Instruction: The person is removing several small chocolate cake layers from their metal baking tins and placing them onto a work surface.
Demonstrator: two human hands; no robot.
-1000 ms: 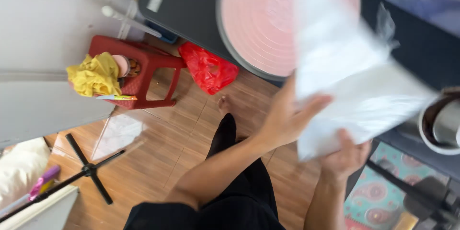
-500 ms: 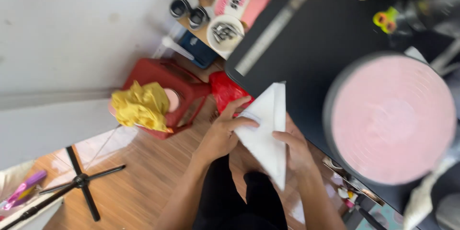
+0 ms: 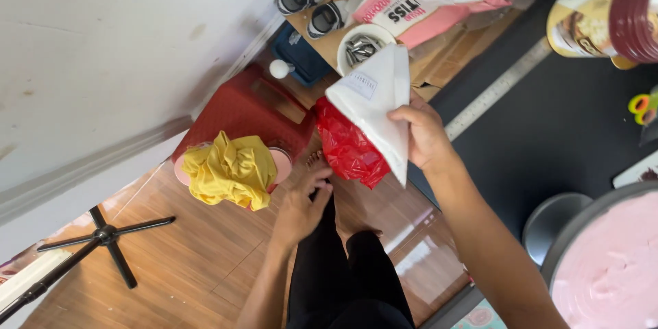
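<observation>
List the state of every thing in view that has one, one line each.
White folded bag: held up, pinched in the right hand.
Left hand: empty, fingers spread, lowered by the knee.
Red plastic bag: crumpled, on the floor.
Yellow cloth: bunched on the red stool.
White bowl: filled with metal pieces.

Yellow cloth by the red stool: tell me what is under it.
The yellow cloth lies crumpled on a round pink thing, whose rim shows at both sides, on the red stool. The cloth hides the pink thing's middle, so what it holds cannot be seen.
</observation>
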